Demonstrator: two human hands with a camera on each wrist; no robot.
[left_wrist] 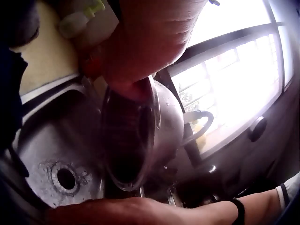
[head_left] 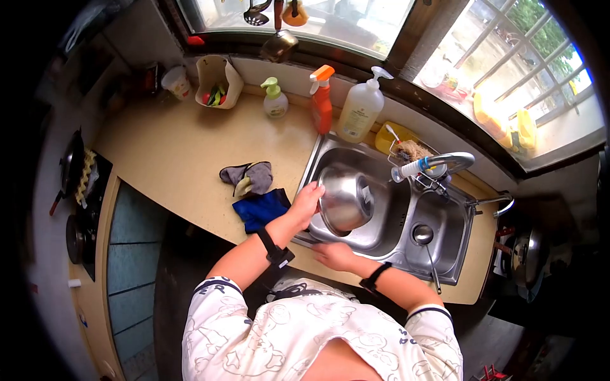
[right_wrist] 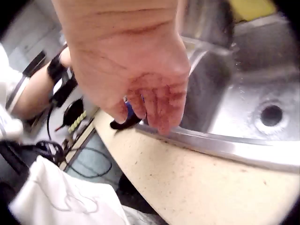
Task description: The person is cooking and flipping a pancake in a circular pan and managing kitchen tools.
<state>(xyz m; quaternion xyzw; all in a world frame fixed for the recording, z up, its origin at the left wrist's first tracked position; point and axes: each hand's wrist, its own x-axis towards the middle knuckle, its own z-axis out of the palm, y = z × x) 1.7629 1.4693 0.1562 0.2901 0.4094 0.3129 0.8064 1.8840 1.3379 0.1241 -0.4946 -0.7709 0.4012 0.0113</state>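
One round, shiny stainless-steel bowl (head_left: 343,202) is up and tilted over the large basin of the silver double sink (head_left: 389,236), its rim gripped by the left hand (head_left: 306,204). Droplets dot its outer wall, so it seems already wetted, but not yet set down; whether it is clean, I cannot tell. The right hand (head_left: 337,256), fingers loose and holding nothing, is at the sink's front edge. The long-handled metal ladle (head_left: 423,235) lies untouched in the smaller basin.
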